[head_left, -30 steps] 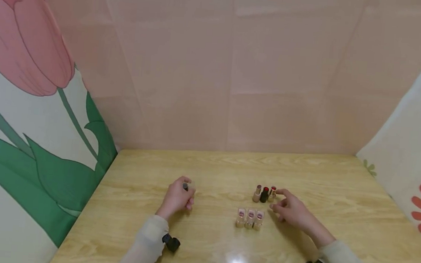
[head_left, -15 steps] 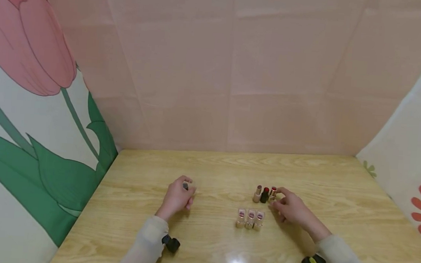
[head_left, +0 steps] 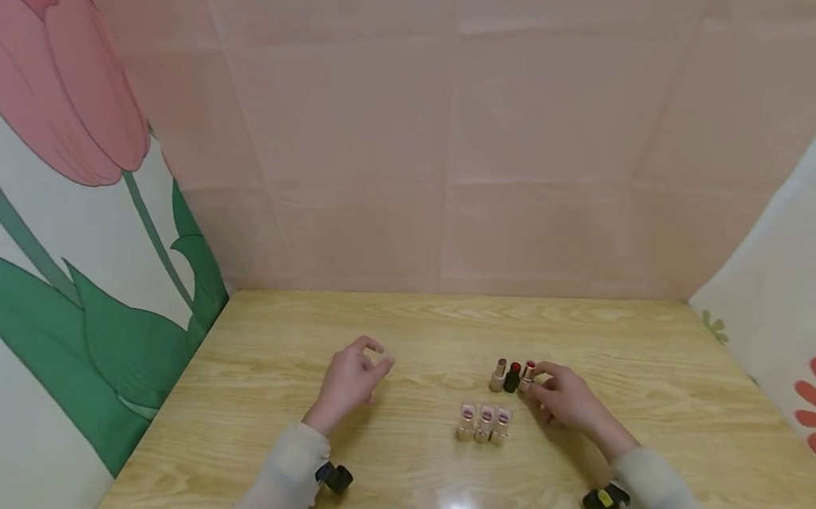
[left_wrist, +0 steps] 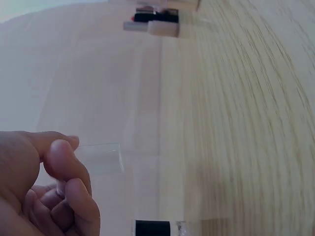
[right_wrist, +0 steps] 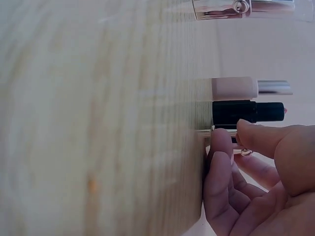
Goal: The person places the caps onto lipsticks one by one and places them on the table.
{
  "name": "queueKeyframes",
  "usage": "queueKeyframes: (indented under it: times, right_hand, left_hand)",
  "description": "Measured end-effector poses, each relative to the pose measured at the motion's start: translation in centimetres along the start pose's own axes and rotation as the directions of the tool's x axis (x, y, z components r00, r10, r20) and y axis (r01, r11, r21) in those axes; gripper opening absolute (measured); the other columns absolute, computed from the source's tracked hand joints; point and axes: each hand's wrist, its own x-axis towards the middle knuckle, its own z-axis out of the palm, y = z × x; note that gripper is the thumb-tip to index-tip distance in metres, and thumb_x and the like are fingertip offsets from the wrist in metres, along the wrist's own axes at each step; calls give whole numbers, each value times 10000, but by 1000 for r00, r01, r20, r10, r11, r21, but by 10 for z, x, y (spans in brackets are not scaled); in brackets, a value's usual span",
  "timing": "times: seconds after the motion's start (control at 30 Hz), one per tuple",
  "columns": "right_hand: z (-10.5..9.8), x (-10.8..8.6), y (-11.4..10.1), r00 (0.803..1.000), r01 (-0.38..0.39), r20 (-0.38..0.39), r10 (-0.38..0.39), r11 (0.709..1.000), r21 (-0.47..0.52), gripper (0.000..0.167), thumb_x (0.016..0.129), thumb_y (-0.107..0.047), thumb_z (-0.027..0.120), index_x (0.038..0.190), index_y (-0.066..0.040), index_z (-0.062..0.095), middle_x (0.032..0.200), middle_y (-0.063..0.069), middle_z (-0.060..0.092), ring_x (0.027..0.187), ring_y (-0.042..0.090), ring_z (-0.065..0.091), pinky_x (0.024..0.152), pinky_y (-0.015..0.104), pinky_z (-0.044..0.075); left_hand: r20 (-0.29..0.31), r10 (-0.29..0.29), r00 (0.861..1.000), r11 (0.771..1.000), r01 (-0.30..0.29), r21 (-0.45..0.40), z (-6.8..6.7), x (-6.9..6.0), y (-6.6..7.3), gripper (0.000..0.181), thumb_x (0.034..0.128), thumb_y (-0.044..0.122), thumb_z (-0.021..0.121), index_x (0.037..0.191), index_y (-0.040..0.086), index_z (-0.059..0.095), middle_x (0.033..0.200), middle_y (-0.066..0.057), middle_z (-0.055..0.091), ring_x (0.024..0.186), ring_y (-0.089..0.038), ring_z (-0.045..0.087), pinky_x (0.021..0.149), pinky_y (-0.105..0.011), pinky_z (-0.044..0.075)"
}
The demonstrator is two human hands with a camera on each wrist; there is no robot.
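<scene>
My left hand (head_left: 351, 379) is above the left part of the table, thumb and fingers pinching a clear cap (left_wrist: 104, 160) by one end. Below it, a black piece with a shiny clear end (left_wrist: 152, 228) is cut off by the left wrist view's edge. My right hand (head_left: 568, 399) holds the rightmost lipstick (head_left: 529, 371) of an upright row, its bullet showing red. Fingers cover most of that lipstick's base in the right wrist view. Beside it stand an uncapped black lipstick (right_wrist: 234, 112) with a red tip and an uncapped pale pink lipstick (right_wrist: 235, 88).
Nearer me, three lipsticks (head_left: 484, 425) with clear caps stand side by side on the wooden table (head_left: 405, 478). A pink cloth (head_left: 443, 169) hangs behind the table. Printed cloths flank it on the left (head_left: 34, 257) and right (head_left: 806, 318).
My left hand has shifted slightly up and right, and the dark end between its fingers no longer shows in the head view. My right thumb and fingers have closed onto the rightmost lipstick.
</scene>
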Motion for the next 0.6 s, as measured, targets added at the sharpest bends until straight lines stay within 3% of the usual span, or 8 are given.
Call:
queueKeyframes:
  times: [0.13, 0.27, 0.37, 0.47, 0.6]
  right_hand:
    - [0, -2, 2, 1000, 6, -14, -7, 1000, -19, 257, 995, -189, 624, 1167, -7, 567, 761, 105, 651, 564, 206, 616, 501, 347, 537]
    - [-2, -7, 1, 999, 9, -40, -11, 998, -61, 313, 990, -226, 640, 1177, 17, 577, 826, 125, 664, 605, 210, 631, 519, 350, 550]
    - [-4, -13, -1, 997, 5, -75, -13, 994, -111, 360, 985, -279, 650, 1176, 21, 587, 887, 135, 660, 627, 205, 627, 520, 337, 540]
    - [-6, -18, -4, 994, 19, -106, -35, 989, -145, 375, 977, -330, 658, 1139, 5, 616, 939, 143, 653, 646, 211, 635, 526, 325, 530]
    - [-8, -25, -10, 981, 66, -168, -101, 977, -205, 329, 957, -350, 684, 1046, -34, 673, 988, 129, 685, 774, 227, 668, 600, 322, 541]
  left_hand:
    - [-31, 45, 999, 997, -43, 71, 1, -3, 5, 345, 963, 322, 684, 1160, 45, 629, 639, -7, 484, 401, -105, 457, 403, -233, 406]
    - [-72, 93, 993, 986, -82, 142, 2, -6, 9, 273, 940, 333, 709, 1049, 86, 669, 766, -24, 509, 568, -117, 427, 523, -251, 386]
    - [-81, 100, 992, 987, -89, 133, 3, -8, 12, 208, 930, 314, 720, 993, 127, 652, 936, -44, 593, 755, -162, 570, 651, -304, 497]
    - [-72, 92, 993, 992, -86, 89, 3, -9, 14, 181, 932, 289, 714, 962, 146, 608, 990, -30, 644, 898, -214, 646, 763, -374, 555]
    - [-34, 90, 995, 996, -90, 23, 3, -10, 14, 180, 941, 267, 689, 948, 142, 561, 953, -14, 649, 858, -160, 674, 745, -360, 578]
